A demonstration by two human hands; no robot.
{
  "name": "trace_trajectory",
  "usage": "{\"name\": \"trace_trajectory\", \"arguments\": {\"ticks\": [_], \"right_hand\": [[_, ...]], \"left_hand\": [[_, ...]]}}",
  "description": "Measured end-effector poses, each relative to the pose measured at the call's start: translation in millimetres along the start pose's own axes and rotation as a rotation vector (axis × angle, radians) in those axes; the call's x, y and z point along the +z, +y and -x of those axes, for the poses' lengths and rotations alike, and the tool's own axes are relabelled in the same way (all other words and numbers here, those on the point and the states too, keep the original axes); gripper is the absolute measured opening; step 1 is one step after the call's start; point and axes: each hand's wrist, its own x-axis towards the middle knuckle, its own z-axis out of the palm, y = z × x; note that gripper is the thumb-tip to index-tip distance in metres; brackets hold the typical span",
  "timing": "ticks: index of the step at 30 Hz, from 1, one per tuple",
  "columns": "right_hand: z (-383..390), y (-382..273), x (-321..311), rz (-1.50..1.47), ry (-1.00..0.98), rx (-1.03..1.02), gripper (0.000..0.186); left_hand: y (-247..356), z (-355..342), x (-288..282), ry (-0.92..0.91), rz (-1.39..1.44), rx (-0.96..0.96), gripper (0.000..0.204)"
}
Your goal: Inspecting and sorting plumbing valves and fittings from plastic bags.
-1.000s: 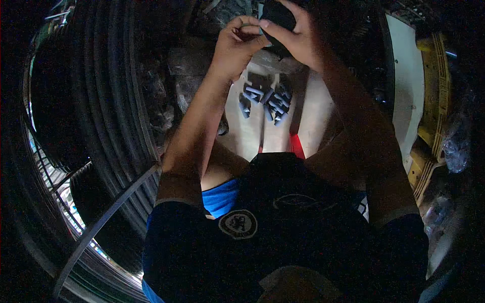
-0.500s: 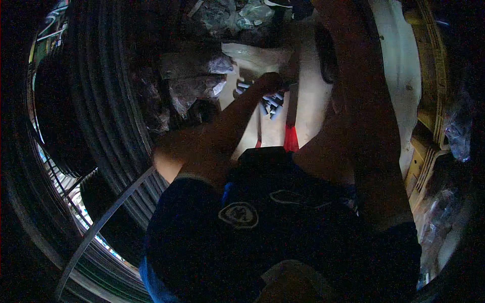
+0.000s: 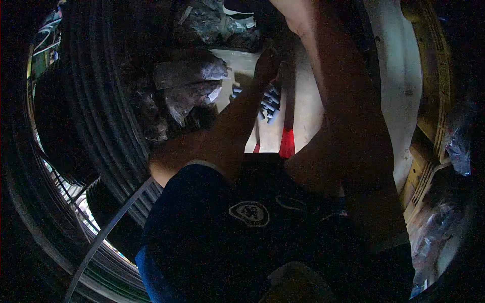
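My left hand point(image 3: 267, 63) reaches forward over a pale sheet-like surface point(image 3: 298, 118). It is dark there, and I cannot make out its fingers or anything in them. Just below and beside it lies a loose pile of short grey-blue tube pieces point(image 3: 271, 105), partly covered by my left forearm. My right arm stretches far ahead, up to the top edge of the head view. Only the lit heel of my right hand point(image 3: 297, 17) shows there; its fingers are out of the picture.
Crumpled clear plastic bags point(image 3: 189, 83) lie left of the pale surface, with more plastic wrapping point(image 3: 217, 28) beyond. Bundled dark tubing point(image 3: 103, 111) runs along my left, crossed by a strap point(image 3: 108, 227). Red bands point(image 3: 287, 142) mark the surface near me. A yellowish frame point(image 3: 427, 76) stands at right.
My left hand has moved farther forward, off the tube pieces, so more of the pile shows. My right arm has swung left, bringing its hand's heel into sight at the top.
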Motion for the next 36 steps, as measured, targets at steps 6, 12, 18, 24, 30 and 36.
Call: {"name": "trace_trajectory", "arguments": {"ticks": [6,12,18,24,30,36], "right_hand": [[3.1,3.8,-6.0,-0.005,-0.145,-0.007,0.092],[13.1,5.8,-4.0,0.047,-0.213,-0.036,0.078],[0.0,4.6,-17.1,0.197,-0.431,-0.080,0.057],[-14.2,29.2,-6.9,0.348,-0.486,-0.127,0.025],[-25.2,50.3,10.3,0.265,-0.376,-0.276,0.013],[-24.1,46.8,5.0,0.500,-0.393,0.025,0.021]], "left_hand": [[-9.1,-12.6,-64.2,-0.248,0.179,-0.419,0.033],[-14.4,-9.0,-91.5,-0.319,-0.097,-0.156,0.030],[5.7,-17.2,-96.2,-0.386,-0.267,0.030,0.028],[-10.5,-35.7,-94.2,-0.360,-0.395,-0.027,0.041],[-7.7,-50.5,-83.4,-0.550,-0.393,0.059,0.058],[9.7,-45.5,-55.4,-0.437,-0.147,0.072,0.081]]}}
